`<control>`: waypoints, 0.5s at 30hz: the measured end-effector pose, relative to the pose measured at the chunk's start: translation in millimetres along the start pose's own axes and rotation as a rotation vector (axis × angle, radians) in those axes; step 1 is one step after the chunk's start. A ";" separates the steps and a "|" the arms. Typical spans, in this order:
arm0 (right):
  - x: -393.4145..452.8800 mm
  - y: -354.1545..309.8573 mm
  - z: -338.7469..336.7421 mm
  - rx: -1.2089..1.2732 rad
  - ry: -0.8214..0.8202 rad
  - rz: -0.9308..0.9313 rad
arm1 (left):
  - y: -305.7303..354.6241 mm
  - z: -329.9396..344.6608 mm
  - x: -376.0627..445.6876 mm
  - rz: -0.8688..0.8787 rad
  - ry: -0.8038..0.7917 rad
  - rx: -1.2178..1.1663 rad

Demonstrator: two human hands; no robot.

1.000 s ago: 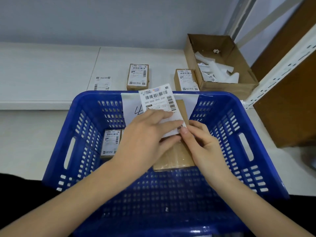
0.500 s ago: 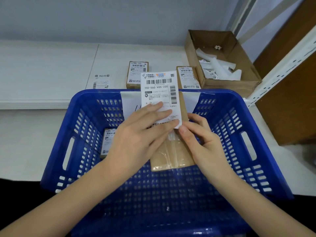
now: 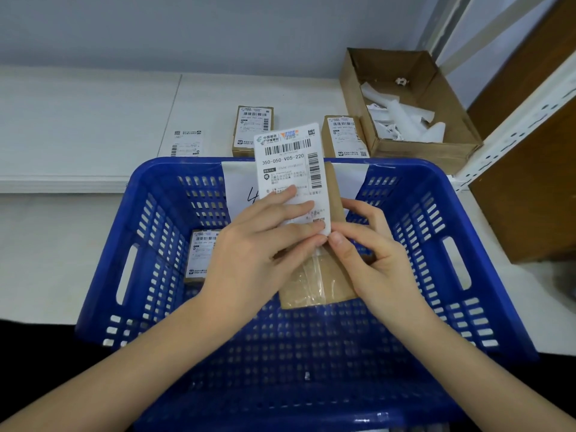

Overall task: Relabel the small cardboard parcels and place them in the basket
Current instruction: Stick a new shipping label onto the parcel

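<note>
Peeling is the step in hand, judged from the label standing half free of the parcel. Work over the blue basket (image 3: 149,244), which sits on the white bench (image 3: 78,120). The held parcel (image 3: 314,282) hangs above the basket centre; one relabelled parcel (image 3: 201,254) lies inside at 9 o'clock. Right hand (image 3: 374,260): grip clamped around the parcel; hold it steady. Left hand (image 3: 258,254): fingers pinch the label (image 3: 288,163) at its lower edge; draw it towards 12 o'clock evenly to avoid tearing.
</note>
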State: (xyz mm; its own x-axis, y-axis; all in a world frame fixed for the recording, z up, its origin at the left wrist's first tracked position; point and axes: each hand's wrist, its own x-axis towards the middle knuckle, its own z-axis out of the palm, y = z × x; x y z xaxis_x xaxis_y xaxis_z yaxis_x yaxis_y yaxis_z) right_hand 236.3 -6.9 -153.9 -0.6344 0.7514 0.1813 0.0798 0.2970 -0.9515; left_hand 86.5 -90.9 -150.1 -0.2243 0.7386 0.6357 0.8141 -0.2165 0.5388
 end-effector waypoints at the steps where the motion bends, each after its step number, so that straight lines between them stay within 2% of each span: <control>1: 0.1 0.2 -0.1 -0.002 -0.001 -0.004 | -0.1 0.0 -0.1 -0.003 -0.003 -0.002; 15: 0.7 3.5 0.3 -0.024 0.012 -0.023 | 0.9 1.5 -0.2 -0.035 -0.007 -0.041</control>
State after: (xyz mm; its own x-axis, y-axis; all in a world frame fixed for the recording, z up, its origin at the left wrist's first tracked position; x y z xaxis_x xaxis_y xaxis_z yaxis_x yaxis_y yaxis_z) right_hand 235.9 -5.5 -157.2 -0.6272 0.7510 0.2064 0.0839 0.3286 -0.9407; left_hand 88.1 -90.3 -150.6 -0.2488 0.7505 0.6122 0.7829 -0.2162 0.5833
